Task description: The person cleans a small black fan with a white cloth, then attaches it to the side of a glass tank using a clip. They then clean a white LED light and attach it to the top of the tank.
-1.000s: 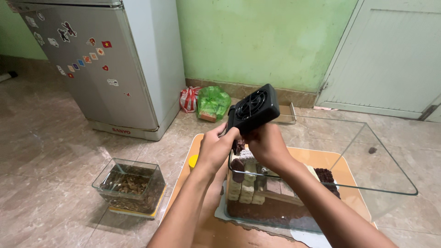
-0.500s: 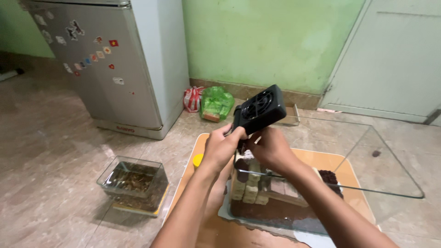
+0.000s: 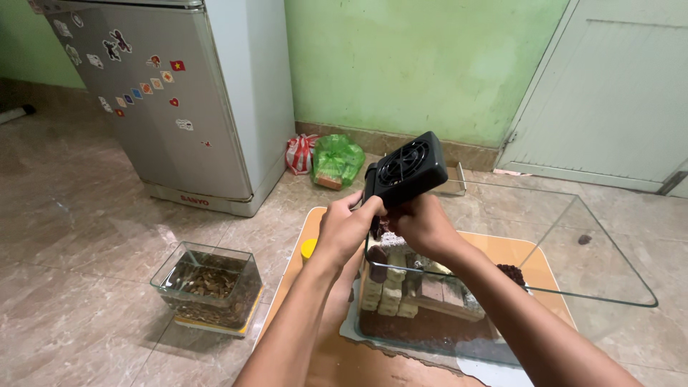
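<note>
Fingers of the left hand [image 3: 349, 228] and right hand [image 3: 423, 226] are closed around a black square plastic fan [image 3: 405, 170], held above the rectangular glass tank [image 3: 616, 287].

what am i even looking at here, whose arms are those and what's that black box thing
The picture comes from a camera worn on a person's head, looking down, so the two bare arms reaching in from the bottom are that person's own. There is no machine.

The left hand and the right hand together hold a small black clip-on fan, a box with a round grille, right above the near rim of a large glass tank. The tank sits on a low orange table and holds stacked stones, bricks and dark soil.

On the tiled floor to the left stands a smaller glass tank with brown bits in it. Farther back are a grey fridge with stickers, a green bag against the green wall, and a pale door on the right.
</note>
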